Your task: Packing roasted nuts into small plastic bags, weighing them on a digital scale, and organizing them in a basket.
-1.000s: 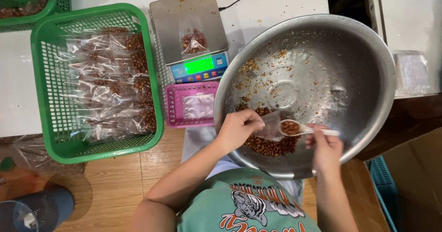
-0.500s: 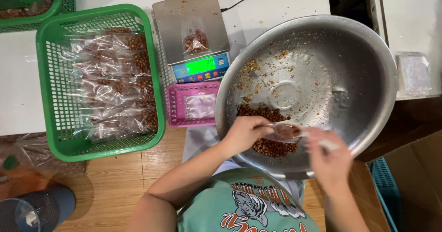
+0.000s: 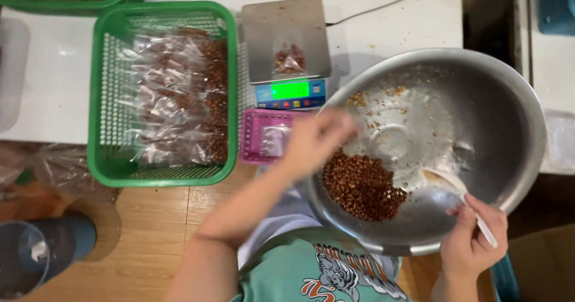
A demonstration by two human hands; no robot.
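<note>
One wide steel bowl, round and dented, holds a single heap of brown roasted nuts at its near wall. One green plastic mesh basket is packed with clear filled bags (too overlapped to count). One steel-topped scale carries one small bag. One pink tray sits below it. The left hand, blurred, hovers over the bowl's rim; its grip cannot be told. The right hand pinches one white spoon, scoop resting inside the bowl.
</note>
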